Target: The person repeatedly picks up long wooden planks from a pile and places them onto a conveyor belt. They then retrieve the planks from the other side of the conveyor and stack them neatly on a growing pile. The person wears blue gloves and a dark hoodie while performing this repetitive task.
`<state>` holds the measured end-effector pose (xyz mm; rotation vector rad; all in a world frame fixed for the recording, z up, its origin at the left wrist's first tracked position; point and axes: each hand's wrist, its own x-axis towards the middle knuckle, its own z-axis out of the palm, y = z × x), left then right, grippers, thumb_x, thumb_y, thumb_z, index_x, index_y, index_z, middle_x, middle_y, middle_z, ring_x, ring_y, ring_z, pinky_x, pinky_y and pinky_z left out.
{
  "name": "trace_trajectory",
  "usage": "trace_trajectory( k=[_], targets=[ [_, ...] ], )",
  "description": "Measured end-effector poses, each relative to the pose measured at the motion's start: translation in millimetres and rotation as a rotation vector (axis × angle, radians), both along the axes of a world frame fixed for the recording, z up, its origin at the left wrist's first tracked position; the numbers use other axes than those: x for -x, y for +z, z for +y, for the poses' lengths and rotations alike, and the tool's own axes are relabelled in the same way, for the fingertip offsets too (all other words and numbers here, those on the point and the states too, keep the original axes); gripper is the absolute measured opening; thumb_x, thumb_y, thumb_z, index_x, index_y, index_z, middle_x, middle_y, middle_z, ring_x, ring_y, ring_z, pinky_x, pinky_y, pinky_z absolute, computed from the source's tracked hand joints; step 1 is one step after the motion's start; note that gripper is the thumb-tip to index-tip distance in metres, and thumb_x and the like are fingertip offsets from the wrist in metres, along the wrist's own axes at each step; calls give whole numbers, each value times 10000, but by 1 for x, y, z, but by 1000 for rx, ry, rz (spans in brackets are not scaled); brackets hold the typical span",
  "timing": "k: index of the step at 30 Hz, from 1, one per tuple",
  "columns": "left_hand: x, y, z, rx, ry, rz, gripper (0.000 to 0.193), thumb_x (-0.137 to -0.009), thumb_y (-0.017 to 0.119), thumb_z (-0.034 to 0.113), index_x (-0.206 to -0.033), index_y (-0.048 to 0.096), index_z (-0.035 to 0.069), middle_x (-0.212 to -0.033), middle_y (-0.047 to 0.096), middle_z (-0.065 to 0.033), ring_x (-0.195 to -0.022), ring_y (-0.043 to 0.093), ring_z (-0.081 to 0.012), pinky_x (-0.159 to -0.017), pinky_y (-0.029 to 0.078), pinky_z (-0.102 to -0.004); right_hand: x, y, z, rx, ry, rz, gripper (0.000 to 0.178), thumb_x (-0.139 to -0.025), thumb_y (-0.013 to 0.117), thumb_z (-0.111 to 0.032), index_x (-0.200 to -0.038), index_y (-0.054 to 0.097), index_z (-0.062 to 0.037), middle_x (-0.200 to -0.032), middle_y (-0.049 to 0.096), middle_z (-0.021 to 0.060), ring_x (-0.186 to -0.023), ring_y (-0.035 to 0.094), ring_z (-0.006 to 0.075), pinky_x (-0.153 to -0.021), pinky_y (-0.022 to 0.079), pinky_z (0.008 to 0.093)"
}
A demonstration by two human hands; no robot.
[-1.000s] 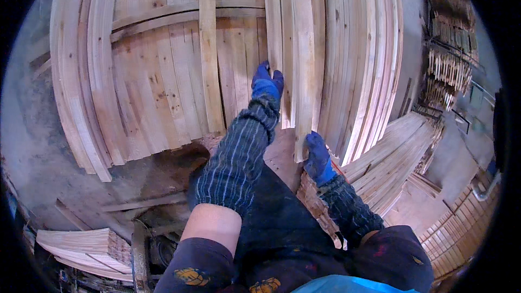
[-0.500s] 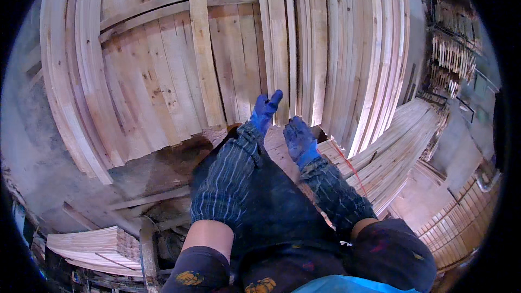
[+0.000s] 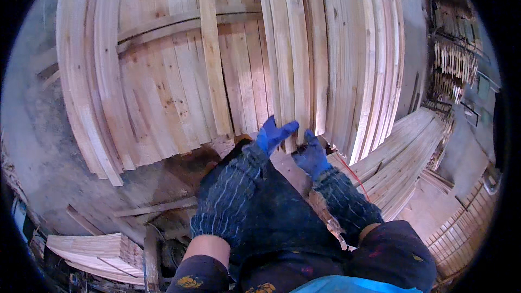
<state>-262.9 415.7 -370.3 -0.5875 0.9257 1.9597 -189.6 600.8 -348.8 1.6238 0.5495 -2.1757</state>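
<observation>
Both my hands wear blue gloves, with dark striped knitted sleeves over the forearms. My left hand [image 3: 274, 134] is at the near end of a pair of narrow wooden boards [image 3: 287, 70] in the middle of the stack. Its thumb reaches across the boards' top, and its other fingers are partly hidden at their left edge. My right hand [image 3: 313, 157] is closed at the same board ends from the right, its thumb up along the edge and its fingertips curled below. How far the fingers go underneath is hidden.
Around these boards lies a wide stack of planks [image 3: 157, 92], with a crosswise batten [image 3: 179, 27] and a lengthwise strip [image 3: 213, 59] on top. More long boards [image 3: 401, 157] lie at right. A bundle of boards [image 3: 97, 255] sits lower left. A red cord [image 3: 355, 176] hangs near my right forearm.
Both hands have moved slightly toward me and to the right. The middle boards' ends now reach farther out past their neighbours. The view has also shifted a little.
</observation>
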Motion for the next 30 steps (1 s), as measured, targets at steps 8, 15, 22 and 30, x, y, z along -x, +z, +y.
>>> trace_trajectory(
  k=[8,15,22,30],
  targets=[
    [-30,83,-20,116,183,-43,466,-831,763,220,-1199,606,-19,-1053,687,-109,-949,657,-213,-846,532,-354,106,130,-50,-200,671,163,408,-965,589,-362,-1192,556,-24,-975,659,97,-848,653,202,-681,560,368],
    [-31,164,-103,-36,185,71,469,-910,671,329,-1228,585,-5,-1037,687,-102,-920,665,-210,-823,545,-333,87,222,-78,-547,941,399,481,-955,576,-443,-1141,540,-2,-791,642,108,-653,642,200,-564,536,342],
    [-52,212,-101,-214,247,161,579,-942,570,486,-1349,512,78,-1326,555,-98,-1217,527,-245,-975,476,-381,60,235,-116,-1345,1451,977,550,-975,542,-392,-1299,484,48,-1189,615,234,-1178,561,304,-1020,418,365],
    [-49,239,-146,-437,315,92,492,-964,529,493,-1232,579,84,-1171,636,-91,-1014,642,-217,-890,523,-341,66,278,-204,-741,942,1028,494,-912,647,-405,-1209,548,-22,-1015,630,89,-894,615,181,-805,511,329]
  ],
)
